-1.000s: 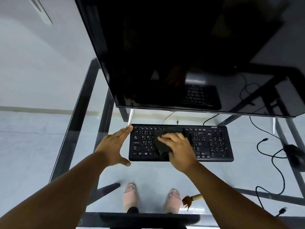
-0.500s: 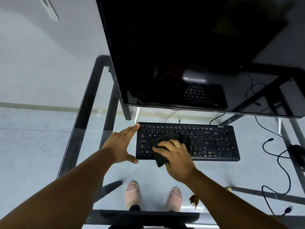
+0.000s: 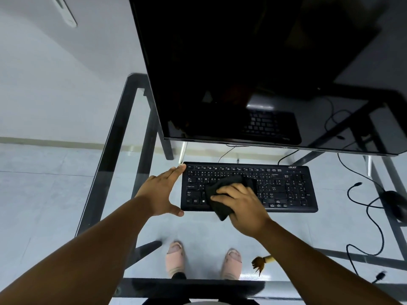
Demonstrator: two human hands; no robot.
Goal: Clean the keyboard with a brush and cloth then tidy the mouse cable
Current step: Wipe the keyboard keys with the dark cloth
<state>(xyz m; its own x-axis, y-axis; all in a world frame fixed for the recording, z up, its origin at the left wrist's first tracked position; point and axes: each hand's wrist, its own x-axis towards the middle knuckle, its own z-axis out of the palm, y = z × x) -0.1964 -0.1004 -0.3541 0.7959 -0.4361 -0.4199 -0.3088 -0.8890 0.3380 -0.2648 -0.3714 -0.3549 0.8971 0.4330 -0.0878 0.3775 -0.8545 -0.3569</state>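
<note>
Head view: keyboard (image 3: 286, 188) lay on glass desk (image 3: 319, 227) under monitor (image 3: 264, 73); left hand (image 3: 161, 192) spread, bracing its left edge; right hand (image 3: 241, 204) pressed black cloth (image 3: 224, 188) onto keys, fingers curled over it; brush (image 3: 261, 261) near front edge; mouse (image 3: 394, 202) and cable (image 3: 372, 216) far right.

Both forearms are bare to the lower frame edge, with no sleeves, watch or rings showing on the left hand (image 3: 159, 192) or right hand (image 3: 243, 204). The feet wear pale pink open-toed slippers (image 3: 175, 259), seen through the glass.
</note>
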